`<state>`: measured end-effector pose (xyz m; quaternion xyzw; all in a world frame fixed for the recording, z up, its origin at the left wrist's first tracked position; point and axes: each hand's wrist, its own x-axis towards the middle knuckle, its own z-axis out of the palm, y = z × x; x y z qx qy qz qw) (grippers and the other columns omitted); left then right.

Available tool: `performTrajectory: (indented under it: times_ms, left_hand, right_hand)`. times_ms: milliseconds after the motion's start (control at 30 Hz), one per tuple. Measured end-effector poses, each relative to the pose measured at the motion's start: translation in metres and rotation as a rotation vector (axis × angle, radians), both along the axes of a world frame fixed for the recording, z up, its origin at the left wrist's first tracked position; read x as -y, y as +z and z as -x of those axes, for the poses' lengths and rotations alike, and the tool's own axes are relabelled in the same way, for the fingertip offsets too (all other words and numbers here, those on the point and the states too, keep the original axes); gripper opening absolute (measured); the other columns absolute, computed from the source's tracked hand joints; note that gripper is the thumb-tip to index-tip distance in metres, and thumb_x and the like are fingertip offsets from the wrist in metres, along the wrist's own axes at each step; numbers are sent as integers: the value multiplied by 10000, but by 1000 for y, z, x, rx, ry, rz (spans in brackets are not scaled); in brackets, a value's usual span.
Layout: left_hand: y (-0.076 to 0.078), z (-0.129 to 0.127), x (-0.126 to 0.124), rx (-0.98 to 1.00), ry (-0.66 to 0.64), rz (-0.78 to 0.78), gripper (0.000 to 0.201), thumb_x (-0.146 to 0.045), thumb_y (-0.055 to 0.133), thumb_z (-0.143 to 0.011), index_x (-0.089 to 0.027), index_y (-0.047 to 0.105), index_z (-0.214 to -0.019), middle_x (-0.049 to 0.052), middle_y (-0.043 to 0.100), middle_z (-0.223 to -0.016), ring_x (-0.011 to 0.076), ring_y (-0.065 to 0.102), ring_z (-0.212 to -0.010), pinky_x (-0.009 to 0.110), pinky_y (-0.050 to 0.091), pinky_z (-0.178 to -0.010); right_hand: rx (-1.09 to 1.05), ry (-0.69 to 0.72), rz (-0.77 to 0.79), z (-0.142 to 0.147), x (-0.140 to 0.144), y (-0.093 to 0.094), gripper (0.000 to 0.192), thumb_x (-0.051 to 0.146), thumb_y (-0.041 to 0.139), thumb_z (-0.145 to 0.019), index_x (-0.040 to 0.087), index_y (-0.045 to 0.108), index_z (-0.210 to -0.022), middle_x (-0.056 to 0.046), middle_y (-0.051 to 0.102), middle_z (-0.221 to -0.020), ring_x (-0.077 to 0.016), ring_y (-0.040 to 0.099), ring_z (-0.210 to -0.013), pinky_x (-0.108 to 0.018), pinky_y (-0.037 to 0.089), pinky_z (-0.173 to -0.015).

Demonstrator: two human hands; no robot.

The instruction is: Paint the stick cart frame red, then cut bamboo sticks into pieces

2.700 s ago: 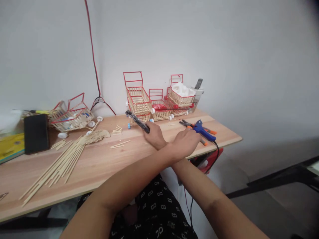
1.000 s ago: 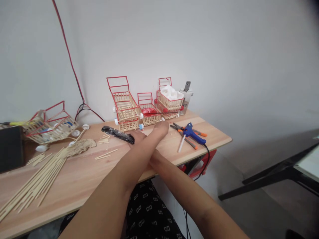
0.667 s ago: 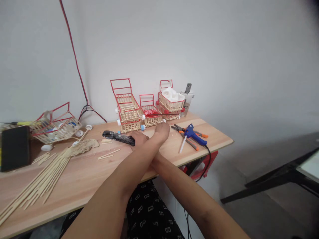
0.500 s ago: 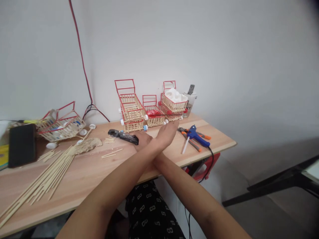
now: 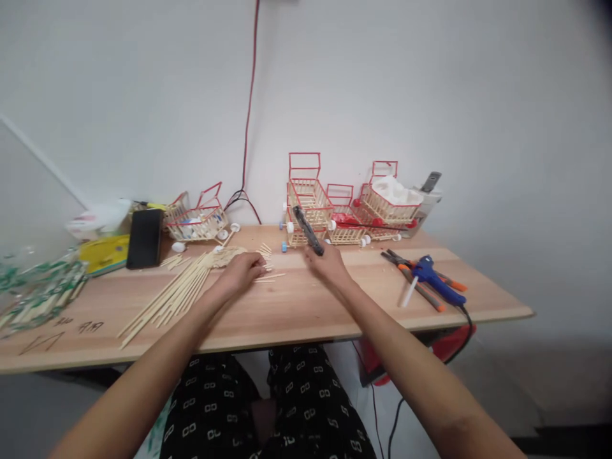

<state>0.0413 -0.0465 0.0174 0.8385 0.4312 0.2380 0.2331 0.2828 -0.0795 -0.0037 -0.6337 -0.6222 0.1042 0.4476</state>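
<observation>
My right hand (image 5: pixel 329 262) is closed around a long, narrow black tool (image 5: pixel 308 229) with pale scuffs, tilted up in front of the tall miniature stick cart (image 5: pixel 306 197). Its exact kind is unclear. My left hand (image 5: pixel 243 271) rests low over the wooden table (image 5: pixel 301 306), its fingers curled beside short cut sticks (image 5: pixel 270 278); what they pinch, if anything, is hidden. Just left of it lie a crumpled tan piece (image 5: pixel 224 256) and a fan of long thin wooden sticks (image 5: pixel 176 296).
At right lie a blue glue gun (image 5: pixel 437 280) and orange-grey pliers (image 5: pixel 425 294). Behind stand a small cart (image 5: pixel 345 223) and a cart holding white material (image 5: pixel 394 201). A phone (image 5: pixel 144 239), yellow packet (image 5: pixel 102 254), another cart (image 5: pixel 198 223) and green-white wrapped sticks (image 5: pixel 45 296) are left.
My crossed arms have parted: the left hand is now by the short sticks, and the right hand holds the black tool more upright. The view has swung left.
</observation>
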Motion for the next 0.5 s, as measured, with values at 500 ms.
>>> performTrajectory:
  times_ms: [500]
  left_hand:
    - [-18, 9, -15, 827, -58, 832, 267, -275, 777, -675, -94, 621, -793, 59, 658, -771, 57, 515, -541, 197, 436, -528]
  right_hand:
    - [-330, 360, 235, 57, -35, 3, 342, 521, 589, -724, 187, 534, -671, 23, 536, -519, -129, 499, -489, -240, 400, -472]
